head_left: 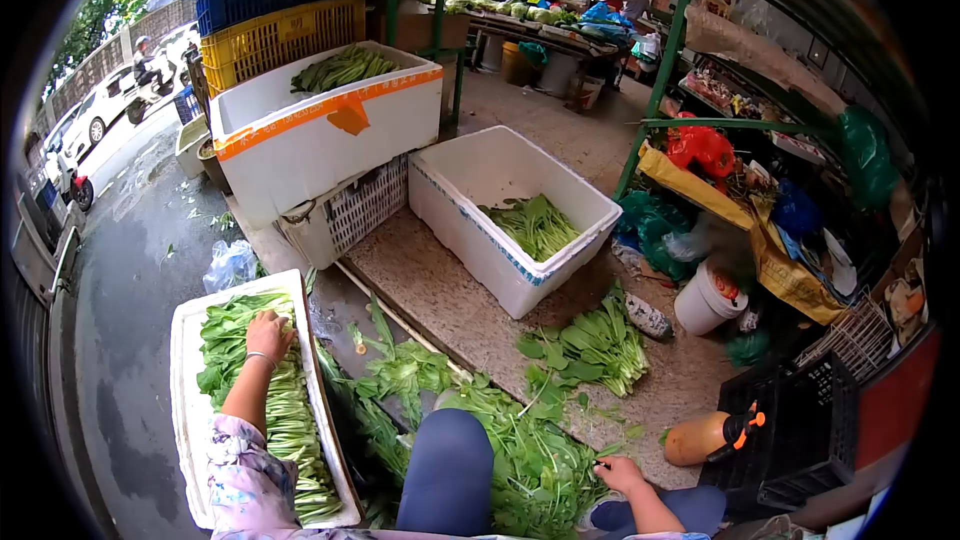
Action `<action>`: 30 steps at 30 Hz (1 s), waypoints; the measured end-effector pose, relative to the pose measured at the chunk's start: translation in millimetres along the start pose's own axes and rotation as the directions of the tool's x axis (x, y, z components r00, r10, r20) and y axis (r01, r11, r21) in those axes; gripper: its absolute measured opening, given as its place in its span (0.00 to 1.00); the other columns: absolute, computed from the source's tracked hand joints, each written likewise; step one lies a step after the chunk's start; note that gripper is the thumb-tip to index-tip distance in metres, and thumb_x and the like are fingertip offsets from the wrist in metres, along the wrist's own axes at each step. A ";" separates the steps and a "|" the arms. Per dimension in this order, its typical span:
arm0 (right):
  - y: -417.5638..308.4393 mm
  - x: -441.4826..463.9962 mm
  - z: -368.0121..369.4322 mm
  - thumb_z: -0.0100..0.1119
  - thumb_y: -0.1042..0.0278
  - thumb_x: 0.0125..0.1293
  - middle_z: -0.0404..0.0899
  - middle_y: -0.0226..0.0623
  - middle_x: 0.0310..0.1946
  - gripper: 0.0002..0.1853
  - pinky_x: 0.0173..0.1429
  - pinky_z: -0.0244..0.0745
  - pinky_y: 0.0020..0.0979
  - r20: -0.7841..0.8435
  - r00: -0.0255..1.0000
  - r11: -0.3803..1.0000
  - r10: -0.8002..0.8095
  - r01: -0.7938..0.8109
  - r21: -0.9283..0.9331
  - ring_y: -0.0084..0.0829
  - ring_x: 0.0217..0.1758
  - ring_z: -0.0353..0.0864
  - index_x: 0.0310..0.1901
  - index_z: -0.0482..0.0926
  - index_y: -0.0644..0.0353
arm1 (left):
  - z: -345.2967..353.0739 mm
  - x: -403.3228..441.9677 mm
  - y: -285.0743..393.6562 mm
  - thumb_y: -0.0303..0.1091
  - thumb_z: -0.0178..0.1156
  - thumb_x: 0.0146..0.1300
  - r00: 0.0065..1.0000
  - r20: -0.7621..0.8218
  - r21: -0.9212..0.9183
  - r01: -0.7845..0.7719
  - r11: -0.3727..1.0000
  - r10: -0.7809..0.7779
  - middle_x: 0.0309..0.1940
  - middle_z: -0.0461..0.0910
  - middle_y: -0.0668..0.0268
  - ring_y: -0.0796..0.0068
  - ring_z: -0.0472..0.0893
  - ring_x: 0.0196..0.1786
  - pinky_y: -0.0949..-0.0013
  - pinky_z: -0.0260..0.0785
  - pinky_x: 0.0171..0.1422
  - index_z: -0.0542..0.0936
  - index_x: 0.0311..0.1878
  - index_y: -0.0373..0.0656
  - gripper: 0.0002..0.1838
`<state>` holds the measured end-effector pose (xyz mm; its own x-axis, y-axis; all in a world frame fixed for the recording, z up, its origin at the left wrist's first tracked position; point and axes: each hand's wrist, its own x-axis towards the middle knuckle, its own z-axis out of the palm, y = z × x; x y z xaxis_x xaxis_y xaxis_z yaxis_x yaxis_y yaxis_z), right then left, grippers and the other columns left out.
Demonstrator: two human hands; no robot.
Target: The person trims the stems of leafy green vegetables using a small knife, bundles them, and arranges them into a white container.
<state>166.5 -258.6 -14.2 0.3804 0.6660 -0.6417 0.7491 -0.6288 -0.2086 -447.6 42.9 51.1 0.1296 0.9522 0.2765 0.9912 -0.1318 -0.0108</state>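
My left hand point(268, 336), with a bangle at the wrist, rests on leafy greens point(290, 420) laid in rows in a white foam tray point(183, 390). Whether its fingers grip any leaves is hard to see. At the lower right, my right hand point(619, 474) is closed around a small dark object point(601, 464), too small to identify, at the edge of a loose pile of greens point(520, 450). A bunch of greens point(607, 345) lies on the ground beyond that pile.
Two white foam boxes point(330, 140) point(455, 230) holding some greens stand ahead. A sprayer bottle point(695, 438), black crate point(815, 420) and white bucket point(708, 300) are at right. Beyond is a vegetable stall with a person point(634, 2); a rider point(146, 65) is on the road.
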 end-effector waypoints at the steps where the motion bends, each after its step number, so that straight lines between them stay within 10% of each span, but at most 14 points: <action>1: -0.3 -2.8 -0.9 0.52 0.48 0.56 0.78 0.36 0.43 0.19 0.52 0.69 0.35 0.001 1.000 1.000 0.004 -0.004 -0.004 0.37 0.48 0.76 0.49 0.77 0.43 | 4.4 0.3 1.0 0.38 0.60 0.50 1.000 0.004 -0.004 0.001 1.000 -0.001 0.35 0.74 0.64 0.62 0.71 0.44 0.62 0.65 0.48 0.80 0.34 0.48 0.09; 7: 0.9 -14.5 -2.8 0.53 0.50 0.57 0.78 0.36 0.43 0.19 0.52 0.69 0.35 -0.019 1.000 1.000 0.013 -0.012 0.012 0.36 0.48 0.76 0.50 0.76 0.44 | 23.8 7.5 -4.6 0.37 0.59 0.47 0.959 0.010 -0.091 0.281 0.955 -0.282 0.35 0.75 0.59 0.61 0.73 0.42 0.63 0.68 0.48 0.80 0.25 0.43 0.08; 14: 0.3 -22.6 -5.6 0.53 0.50 0.57 0.78 0.37 0.44 0.21 0.53 0.69 0.34 -0.002 1.000 0.999 0.027 -0.027 -0.022 0.36 0.49 0.75 0.52 0.75 0.44 | 12.9 11.3 -12.5 0.35 0.56 0.51 0.975 0.173 0.063 0.128 0.990 -0.137 0.30 0.78 0.61 0.63 0.76 0.39 0.65 0.71 0.42 0.79 0.28 0.42 0.07; 19: -4.5 -22.1 -7.5 0.53 0.50 0.58 0.77 0.37 0.45 0.20 0.53 0.68 0.35 0.002 1.000 1.000 0.020 -0.020 -0.024 0.36 0.50 0.75 0.51 0.75 0.45 | 34.7 11.6 -27.6 0.35 0.52 0.57 0.970 -0.024 -0.305 0.223 0.926 -0.241 0.29 0.77 0.54 0.52 0.75 0.35 0.57 0.68 0.39 0.75 0.28 0.40 0.09; 30: -6.9 -20.7 -5.2 0.53 0.51 0.58 0.77 0.37 0.46 0.19 0.53 0.68 0.35 0.002 0.999 0.999 0.039 -0.039 0.011 0.37 0.50 0.74 0.50 0.76 0.44 | 57.4 10.9 -34.4 0.37 0.52 0.60 0.904 -0.168 -0.396 0.304 0.866 -0.394 0.28 0.76 0.52 0.48 0.74 0.33 0.54 0.65 0.37 0.72 0.33 0.42 0.08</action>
<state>156.3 -265.9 4.4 0.4082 0.6404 -0.6506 0.7277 -0.6586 -0.1917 -478.9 73.6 -0.6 -0.2775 0.8663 0.4154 0.8878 0.0659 0.4555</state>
